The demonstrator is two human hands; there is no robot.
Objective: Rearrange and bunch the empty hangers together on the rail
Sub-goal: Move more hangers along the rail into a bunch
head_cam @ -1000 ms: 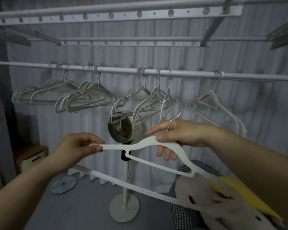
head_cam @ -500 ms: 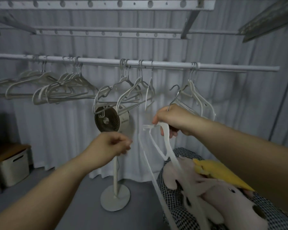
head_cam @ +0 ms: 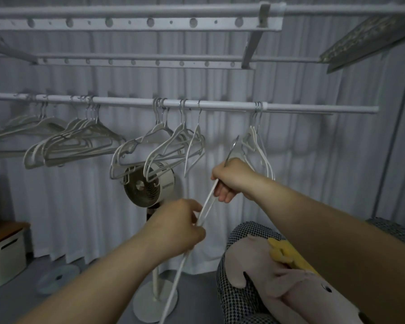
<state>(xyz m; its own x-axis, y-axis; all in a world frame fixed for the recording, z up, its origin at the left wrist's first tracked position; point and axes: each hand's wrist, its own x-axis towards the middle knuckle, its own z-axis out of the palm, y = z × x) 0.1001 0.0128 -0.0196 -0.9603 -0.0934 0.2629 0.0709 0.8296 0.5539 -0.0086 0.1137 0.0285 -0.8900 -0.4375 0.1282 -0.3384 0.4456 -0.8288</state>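
Right hand: is reaching forward at the end of a forearm coming in from 4 o'clock, knuckles turned upward, fingers curling into a fist around the neck of the held hanger.
Left hand: is lying at 7 o'clock from the right hand, forearm entering from the 7 o'clock corner of the view; its thumb and fingers are closing on the hanger's pale arm partway down, gripping it.
Held hanger: is showing edge-on as a thin white strip, running from the right fist toward 7 o'clock, passing through the left hand and leaving the lower edge of the view. It is hanging on nothing.
Hook: is poking out of the right fist toward 1 o'clock, below the rail and apart from it.
Rail: is crossing the view horizontally at 12 o'clock from both hands.
Right hanger group: is hanging from the rail just beside the hook, at 1 o'clock from the right hand.
Middle hangers: are hanging in loose clusters at 11 o'clock from the right hand.
Left hangers: are hanging in bunches toward 9 o'clock along the rail.
Fan: is standing on a pole behind the left hand, under the middle hangers.
Plush toy: is lying on checked fabric at 5 o'clock, under the right forearm.
Storage box: is sitting at 8 o'clock.
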